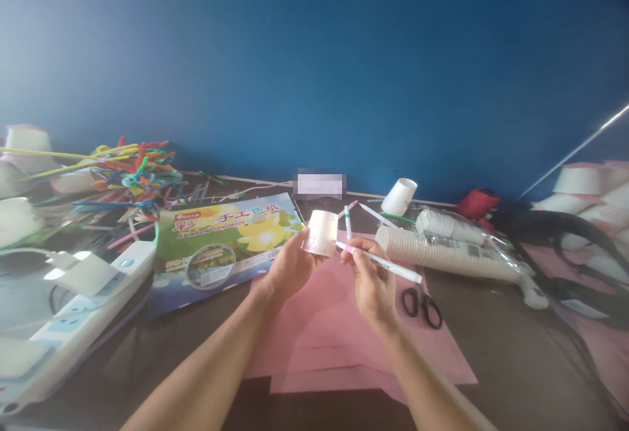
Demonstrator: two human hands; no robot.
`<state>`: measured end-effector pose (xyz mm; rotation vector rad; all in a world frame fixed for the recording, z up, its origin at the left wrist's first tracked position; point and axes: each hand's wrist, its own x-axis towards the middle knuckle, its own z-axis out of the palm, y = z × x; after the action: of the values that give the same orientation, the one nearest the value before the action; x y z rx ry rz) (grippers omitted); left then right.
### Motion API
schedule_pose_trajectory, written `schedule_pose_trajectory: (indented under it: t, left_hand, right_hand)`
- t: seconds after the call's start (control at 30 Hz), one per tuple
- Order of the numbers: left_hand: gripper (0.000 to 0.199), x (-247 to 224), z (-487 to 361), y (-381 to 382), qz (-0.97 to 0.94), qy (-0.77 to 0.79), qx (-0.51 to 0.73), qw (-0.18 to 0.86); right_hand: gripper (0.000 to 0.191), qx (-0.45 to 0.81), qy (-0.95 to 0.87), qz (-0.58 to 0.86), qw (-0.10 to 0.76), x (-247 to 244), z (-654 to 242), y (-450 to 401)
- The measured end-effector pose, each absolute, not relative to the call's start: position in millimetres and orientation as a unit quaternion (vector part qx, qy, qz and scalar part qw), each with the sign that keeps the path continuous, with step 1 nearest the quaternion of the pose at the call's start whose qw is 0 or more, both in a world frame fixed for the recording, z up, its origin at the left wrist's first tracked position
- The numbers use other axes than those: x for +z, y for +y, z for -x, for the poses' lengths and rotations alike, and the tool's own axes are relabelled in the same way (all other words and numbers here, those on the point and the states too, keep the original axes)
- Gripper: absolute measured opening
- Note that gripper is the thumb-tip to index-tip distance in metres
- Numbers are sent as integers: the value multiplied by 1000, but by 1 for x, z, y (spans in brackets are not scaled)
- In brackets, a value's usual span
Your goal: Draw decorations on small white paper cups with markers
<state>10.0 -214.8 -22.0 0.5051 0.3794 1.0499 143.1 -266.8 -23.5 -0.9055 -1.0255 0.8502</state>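
My left hand [291, 262] grips a white paper cup [322, 229], held upside down with its narrow end up. Pinkish-purple marks run along the cup's lower part. In my right hand [371, 280] is a white marker pen [393, 266], whose pinkish tip end points at the cup's right side; whether the tip touches the cup I cannot tell. Under both hands lie sheets of pink paper [314, 352]. Black-handled scissors [421, 306] rest on the paper just right of my right hand. Another marker with a teal band [348, 223] lies behind the cup.
A colored paper pack [221, 247] lies at left, beside a white power strip [93, 319]. Behind these is a heap of pipe cleaners [142, 169]. Stacked paper cups [447, 254] in plastic and a lone paper cup [400, 196] are at right. A blue wall [314, 77] stands behind.
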Motion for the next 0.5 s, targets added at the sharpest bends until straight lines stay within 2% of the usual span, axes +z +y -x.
schedule_pose_trajectory:
  t: [0.5]
  left_hand:
    - [34, -18, -12, -216, -222, 199, 505, 810]
  right_hand:
    - [13, 340, -483, 433, 681, -22, -144, -270]
